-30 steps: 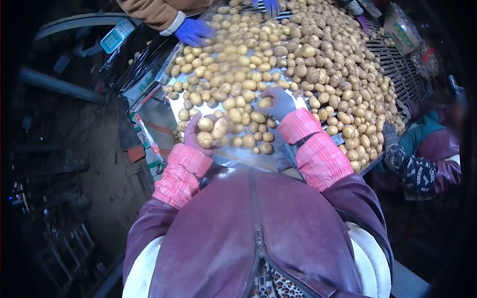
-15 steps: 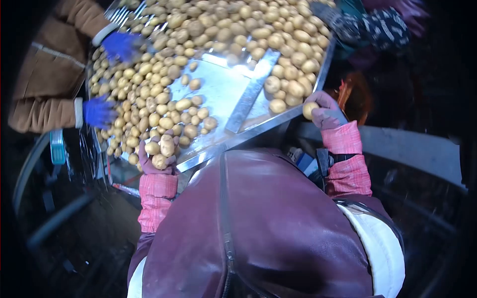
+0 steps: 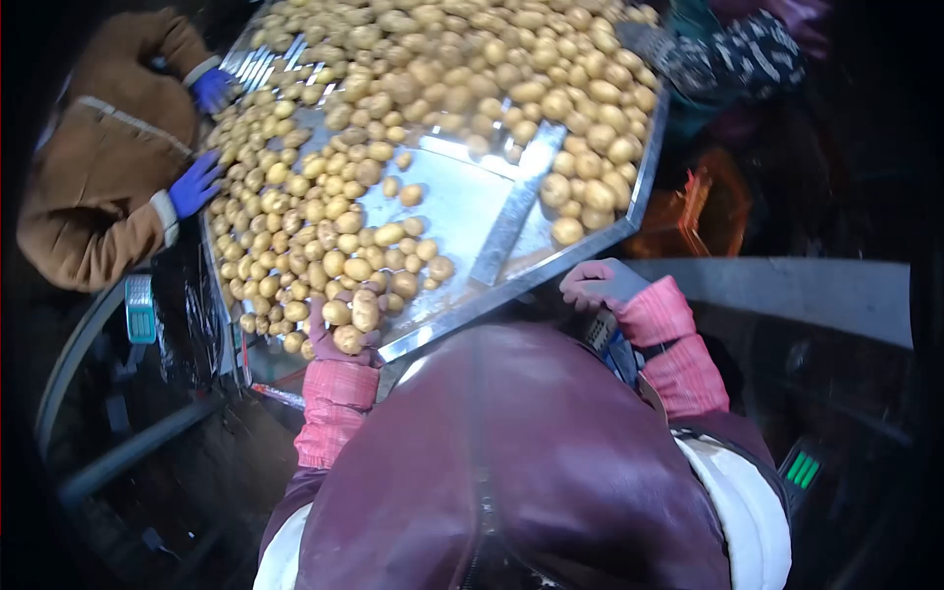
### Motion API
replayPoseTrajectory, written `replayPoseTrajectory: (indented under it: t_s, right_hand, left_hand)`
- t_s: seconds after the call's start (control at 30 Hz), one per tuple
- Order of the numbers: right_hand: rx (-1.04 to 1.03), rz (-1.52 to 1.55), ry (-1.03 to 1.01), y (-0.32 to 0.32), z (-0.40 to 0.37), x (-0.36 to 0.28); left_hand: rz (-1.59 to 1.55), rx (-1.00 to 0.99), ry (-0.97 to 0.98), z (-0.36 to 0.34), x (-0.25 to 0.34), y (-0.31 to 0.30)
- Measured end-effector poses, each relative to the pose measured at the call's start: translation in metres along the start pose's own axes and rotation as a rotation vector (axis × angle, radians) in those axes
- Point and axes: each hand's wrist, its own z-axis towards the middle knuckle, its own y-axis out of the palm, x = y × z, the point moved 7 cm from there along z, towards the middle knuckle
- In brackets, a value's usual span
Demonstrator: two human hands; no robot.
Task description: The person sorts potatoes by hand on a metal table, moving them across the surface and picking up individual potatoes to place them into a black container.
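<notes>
My left hand (image 3: pixel 339 344), in a pinkish glove, cups potatoes (image 3: pixel 365 311) at the near left edge of a metal sorting table (image 3: pixel 438 182). Its fingers curl up around them, against the heap of potatoes (image 3: pixel 334 236). Just outside the table's near right rim, my right hand (image 3: pixel 598 283) is closed, the gloved fingers curled in. No potato shows in it, and the inside of the grip is hidden. A metal bar (image 3: pixel 519 205) lies slanted across the table, with larger potatoes (image 3: pixel 595 177) to its right.
At the left, a person in a brown coat (image 3: pixel 108 167) has blue-gloved hands (image 3: pixel 197 185) at the heap. Another person's dark patterned sleeve (image 3: pixel 757 54) reaches in from the upper right. An orange container (image 3: pixel 703 211) stands beyond the right rim. A green-and-white device (image 3: pixel 141 310) hangs at the left.
My right hand has moved down and left, away from the rim; the potato it held no longer shows. My left hand still cups its potatoes. The blue-gloved hands have shifted on the heap.
</notes>
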Motion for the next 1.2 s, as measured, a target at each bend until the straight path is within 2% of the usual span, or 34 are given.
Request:
replayPoseTrajectory:
  t_s: [0.1, 0.13, 0.2, 0.23, 0.33, 0.43, 0.47, 0.57, 0.63, 0.73, 0.77, 0.8, 0.87, 0.9, 0.97, 1.03, 1.1, 1.13, 1.17, 1.2]
  right_hand:
    - [-0.083, -0.141, -0.151, 0.022, 0.016, -0.067]
    - [-0.072, -0.145, -0.286, 0.039, 0.026, -0.096]
    - [0.031, -0.64, -0.544, 0.06, 0.059, -0.135]
    - [0.066, -0.943, -0.762, 0.085, 0.068, -0.154]
    - [0.232, -1.492, -0.894, 0.133, 0.112, -0.163]
    - [0.028, -1.49, -0.654, 0.171, 0.154, -0.175]
    - [-0.051, -1.554, -0.777, 0.195, 0.154, -0.177]
    - [-0.095, -1.657, -0.811, 0.243, 0.165, -0.172]
    - [-0.171, -1.845, -0.834, 0.27, 0.169, -0.161]
    - [-0.237, -1.713, -0.98, 0.292, 0.168, -0.146]
    - [-0.306, -1.624, -1.094, 0.295, 0.165, -0.146]
    - [-0.375, -1.528, -1.205, 0.297, 0.163, -0.15]
    - [-0.402, -1.57, -1.224, 0.297, 0.171, -0.163]
    - [-0.322, -1.167, -0.89, 0.281, 0.181, -0.185]
    - [-0.058, -1.213, -0.937, 0.255, 0.204, -0.212]
    - [0.111, -1.671, -1.256, 0.255, 0.216, -0.221]
    - [0.032, -1.728, -1.098, 0.26, 0.221, -0.228]
    - [-0.1, -1.822, -0.708, 0.26, 0.233, -0.226]
    - [-0.106, -1.791, -0.689, 0.259, 0.23, -0.228]
    - [-0.113, -1.76, -0.669, 0.257, 0.23, -0.23]
  left_hand:
    - [-0.021, -0.042, -0.005, -0.004, 0.0, 0.002]
    - [-0.008, -0.038, 0.011, -0.004, 0.002, 0.0]
    - [-0.002, -0.015, 0.039, -0.005, 0.003, -0.004]
    - [-0.008, 0.005, 0.053, -0.007, 0.003, -0.007]
    - [-0.125, 0.048, 0.073, -0.026, -0.002, 0.006]
    - [-0.133, 0.008, 0.134, -0.048, 0.001, 0.006]
    - [-0.118, -0.015, 0.166, -0.054, 0.002, 0.002]
    - [-0.061, -0.057, 0.186, -0.063, 0.006, -0.007]
    - [-0.143, -0.077, 0.19, -0.065, 0.003, -0.007]
    - [-0.219, -0.207, 0.176, -0.062, 0.002, 0.009]
    - [-0.232, -0.268, 0.172, -0.062, 0.001, 0.016]
    - [-0.201, -0.219, 0.194, -0.06, 0.001, 0.011]
    - [-0.142, -0.116, 0.245, -0.057, 0.0, -0.001]
    - [-0.157, -0.011, 0.243, -0.055, -0.001, -0.004]
    - [-0.192, 0.205, 0.226, -0.052, -0.005, -0.011]
    - [-0.129, 0.11, 0.238, -0.05, -0.005, -0.018]
    - [-0.135, 0.061, 0.259, -0.049, -0.003, -0.021]
    - [-0.176, 0.058, 0.274, -0.048, -0.003, -0.021]
    - [-0.217, 0.057, 0.285, -0.048, -0.004, -0.022]
    - [-0.03, 0.136, 0.325, -0.047, 0.0, -0.026]
